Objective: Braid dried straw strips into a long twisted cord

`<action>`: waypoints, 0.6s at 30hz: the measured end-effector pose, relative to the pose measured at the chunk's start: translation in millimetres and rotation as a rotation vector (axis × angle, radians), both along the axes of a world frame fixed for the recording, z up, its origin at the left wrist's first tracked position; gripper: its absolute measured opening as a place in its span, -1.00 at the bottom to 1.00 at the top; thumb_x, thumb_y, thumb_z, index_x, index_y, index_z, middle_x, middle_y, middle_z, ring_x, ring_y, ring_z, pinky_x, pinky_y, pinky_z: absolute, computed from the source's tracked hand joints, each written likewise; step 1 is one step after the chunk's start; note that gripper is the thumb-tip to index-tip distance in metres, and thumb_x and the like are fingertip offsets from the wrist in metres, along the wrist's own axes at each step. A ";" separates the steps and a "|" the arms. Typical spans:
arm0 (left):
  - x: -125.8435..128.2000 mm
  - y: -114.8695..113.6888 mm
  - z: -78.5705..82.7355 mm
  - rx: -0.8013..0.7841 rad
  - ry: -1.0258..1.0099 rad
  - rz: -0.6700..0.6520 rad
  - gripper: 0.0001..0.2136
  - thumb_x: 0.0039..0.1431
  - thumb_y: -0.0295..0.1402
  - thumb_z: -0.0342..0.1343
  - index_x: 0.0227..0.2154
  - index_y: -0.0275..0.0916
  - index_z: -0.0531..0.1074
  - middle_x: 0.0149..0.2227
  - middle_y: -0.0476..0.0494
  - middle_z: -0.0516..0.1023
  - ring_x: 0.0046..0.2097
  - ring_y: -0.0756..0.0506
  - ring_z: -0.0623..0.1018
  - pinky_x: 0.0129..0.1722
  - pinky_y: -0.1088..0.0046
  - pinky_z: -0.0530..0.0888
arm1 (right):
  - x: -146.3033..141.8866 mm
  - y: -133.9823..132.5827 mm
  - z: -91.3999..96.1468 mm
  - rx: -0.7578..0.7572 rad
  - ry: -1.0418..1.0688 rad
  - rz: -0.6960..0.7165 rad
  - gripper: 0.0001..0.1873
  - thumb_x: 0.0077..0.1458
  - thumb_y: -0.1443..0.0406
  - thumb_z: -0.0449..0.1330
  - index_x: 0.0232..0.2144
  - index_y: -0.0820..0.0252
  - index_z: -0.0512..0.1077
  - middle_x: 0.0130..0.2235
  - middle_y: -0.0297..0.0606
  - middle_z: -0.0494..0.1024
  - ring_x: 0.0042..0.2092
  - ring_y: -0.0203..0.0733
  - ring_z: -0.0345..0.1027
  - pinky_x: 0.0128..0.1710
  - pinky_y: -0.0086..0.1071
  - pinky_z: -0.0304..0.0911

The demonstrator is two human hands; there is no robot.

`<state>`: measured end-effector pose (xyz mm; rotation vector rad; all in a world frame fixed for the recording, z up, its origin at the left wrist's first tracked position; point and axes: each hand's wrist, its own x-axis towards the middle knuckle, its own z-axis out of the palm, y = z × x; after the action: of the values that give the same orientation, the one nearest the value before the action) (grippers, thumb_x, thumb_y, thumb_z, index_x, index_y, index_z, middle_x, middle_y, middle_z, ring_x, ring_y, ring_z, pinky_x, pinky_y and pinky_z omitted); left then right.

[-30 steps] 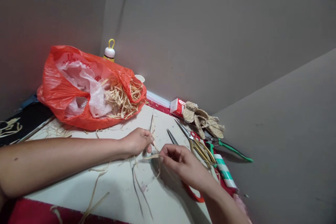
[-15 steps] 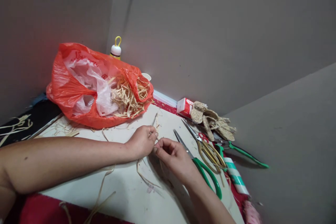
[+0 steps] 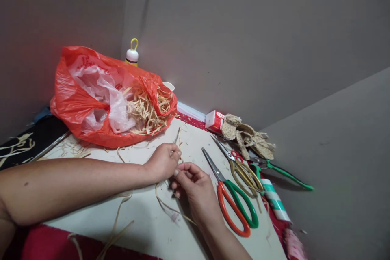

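Observation:
My left hand [image 3: 163, 163] is closed in a pinch on a thin pale straw strand [image 3: 180, 141]. Beside that strand a slim grey pointed piece sticks up from the fingers; what it is, I cannot tell. Close against it, my right hand [image 3: 196, 185] has thumb and forefinger pinched at the lower part of the same work, its other fingers curled. Just where the strand passes between the fingertips is hidden. A loose straw strip [image 3: 170, 203] trails across the white board [image 3: 152, 227] below both hands.
Red-and-green-handled scissors [image 3: 233, 207] and gold-handled scissors [image 3: 243, 174] lie at the right, near green-handled pliers [image 3: 286, 176] and woven straw pieces [image 3: 243, 134]. A red plastic bag [image 3: 82, 118] full of straw strips [image 3: 144, 111] stands behind my left arm, with a bottle [image 3: 132, 55] behind it.
My right hand has shifted slightly left and down, uncovering the red scissor handle. The loose strip below now reaches toward my right wrist. The whole view has moved a little.

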<state>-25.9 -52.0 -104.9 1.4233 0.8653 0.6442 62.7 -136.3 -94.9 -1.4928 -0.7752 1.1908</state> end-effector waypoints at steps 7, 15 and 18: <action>0.2 -0.4 0.3 0.002 -0.024 0.014 -0.80 0.14 -0.32 -0.11 -0.57 -0.21 0.16 -0.73 0.15 0.16 -0.73 0.08 0.23 -0.72 0.60 0.10 | -4.6 -1.3 -7.0 0.053 0.029 -0.101 -0.75 -0.13 0.20 0.33 -0.46 0.26 0.41 -0.60 -0.36 0.45 -0.62 -0.42 0.22 -0.61 -0.55 0.17; 0.4 0.7 3.1 0.059 0.001 0.017 -0.79 0.14 -0.34 -0.09 -0.59 -0.24 0.17 -0.73 0.14 0.16 -0.69 0.11 0.21 -0.67 0.61 0.11 | -9.7 -1.6 -4.3 0.067 0.138 -0.122 -0.79 -0.12 0.25 0.32 -0.50 0.21 0.35 -0.56 -0.44 0.44 -0.58 -0.43 0.28 -0.56 -0.57 0.20; -0.2 0.8 5.0 0.097 -0.001 0.045 -0.79 0.12 -0.37 -0.07 -0.61 -0.25 0.18 -0.71 0.14 0.14 -0.66 0.12 0.18 -0.65 0.61 0.09 | -11.5 -1.6 -0.3 0.024 0.264 -0.139 -0.75 -0.16 0.24 0.34 -0.50 0.21 0.34 -0.55 -0.44 0.43 -0.56 -0.42 0.29 -0.52 -0.54 0.27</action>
<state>-26.1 -51.1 -99.9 1.4937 0.8774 0.7286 51.2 -137.9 -95.3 -1.3145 -0.4985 1.2372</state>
